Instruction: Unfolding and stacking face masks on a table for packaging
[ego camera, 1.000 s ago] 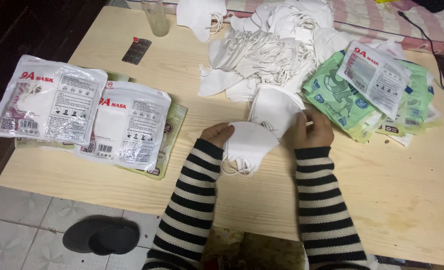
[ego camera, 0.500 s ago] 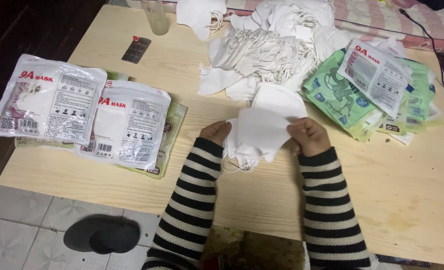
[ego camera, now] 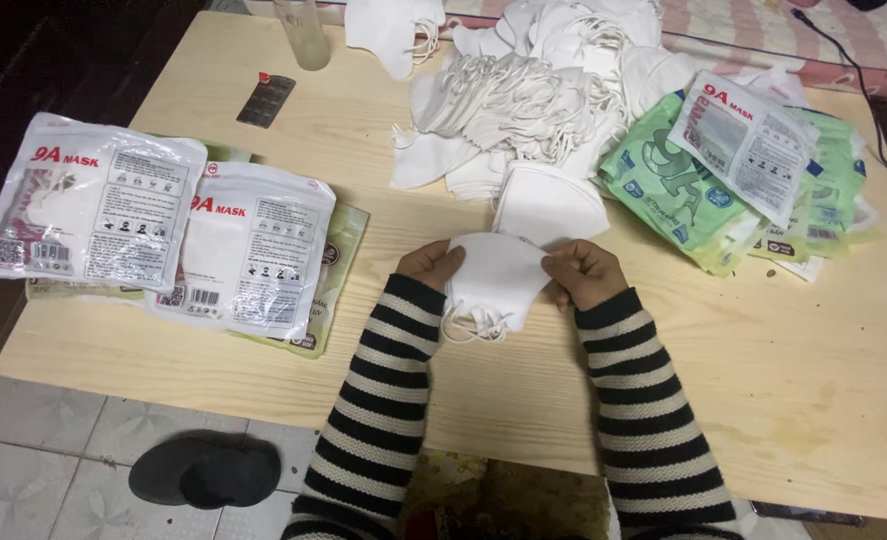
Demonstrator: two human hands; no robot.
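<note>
Looks like a home used for small-scale packing work, not a factory: a low light wooden table point(ego camera: 263, 370) on a pale tiled floor point(ego camera: 53, 450), a dark slipper point(ego camera: 203, 470) near left below the table edge, and a pink patterned fabric point(ego camera: 763, 30) like bedding along the far right. On the table, a loose heap of white face masks point(ego camera: 533, 90) far centre, sealed white mask packs point(ego camera: 163, 235) at left, green packets point(ego camera: 703, 180) at right, plus a drinking glass point(ego camera: 301, 32) and a blister strip of pills point(ego camera: 265, 100) far left.
</note>
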